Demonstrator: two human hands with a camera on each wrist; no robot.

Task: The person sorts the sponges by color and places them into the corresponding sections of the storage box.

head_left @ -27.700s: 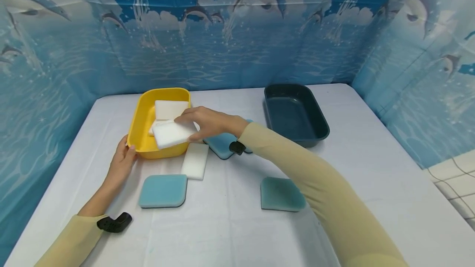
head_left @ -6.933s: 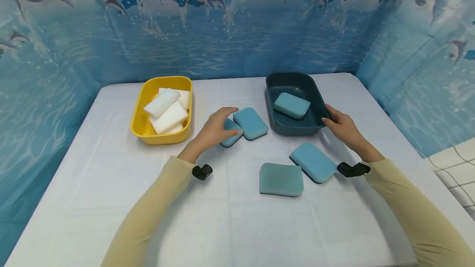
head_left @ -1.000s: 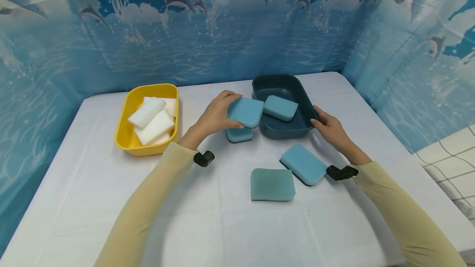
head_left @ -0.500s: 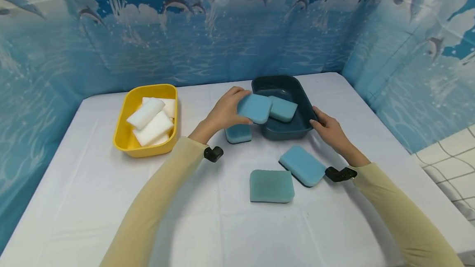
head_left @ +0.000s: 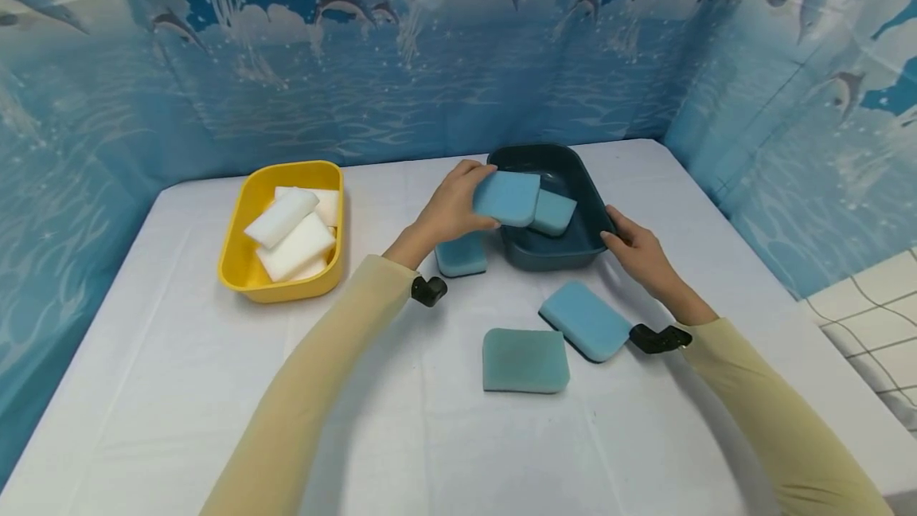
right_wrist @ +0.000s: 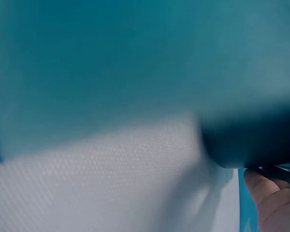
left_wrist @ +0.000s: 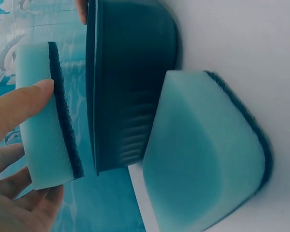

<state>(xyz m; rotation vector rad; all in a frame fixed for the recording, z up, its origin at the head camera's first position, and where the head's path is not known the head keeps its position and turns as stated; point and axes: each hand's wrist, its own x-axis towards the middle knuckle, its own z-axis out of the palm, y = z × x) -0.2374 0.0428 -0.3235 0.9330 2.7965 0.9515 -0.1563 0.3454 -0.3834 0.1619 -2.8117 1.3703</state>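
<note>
My left hand (head_left: 453, 209) pinches a light-blue sponge (head_left: 507, 197) over the left rim of the dark teal basin (head_left: 552, 261). In the left wrist view, thumb and fingers hold that sponge (left_wrist: 43, 140) by its edges, its dark scouring side towards the basin (left_wrist: 130, 72). Another blue sponge (head_left: 556, 215) lies inside the basin, partly hidden by the held one. With thumb and fingers, my right hand (head_left: 636, 255) grips the basin's right front rim; the right wrist view catches that hand (right_wrist: 278, 203) at its edge. One more blue sponge (head_left: 461, 256) sits on the table below my left hand.
A blue sponge (head_left: 586, 322) and a greener sponge (head_left: 525, 361) lie on the white-covered table (head_left: 401, 436) in front of the basin. At left stands a yellow basin (head_left: 236, 261) with several white sponges (head_left: 297, 247). A dolphin-print curtain (head_left: 430, 94) hangs behind.
Over the last second my left hand has carried the blue sponge rightward and slightly up, from beside the dark basin to over its left rim. My right hand keeps its grip on the rim.
</note>
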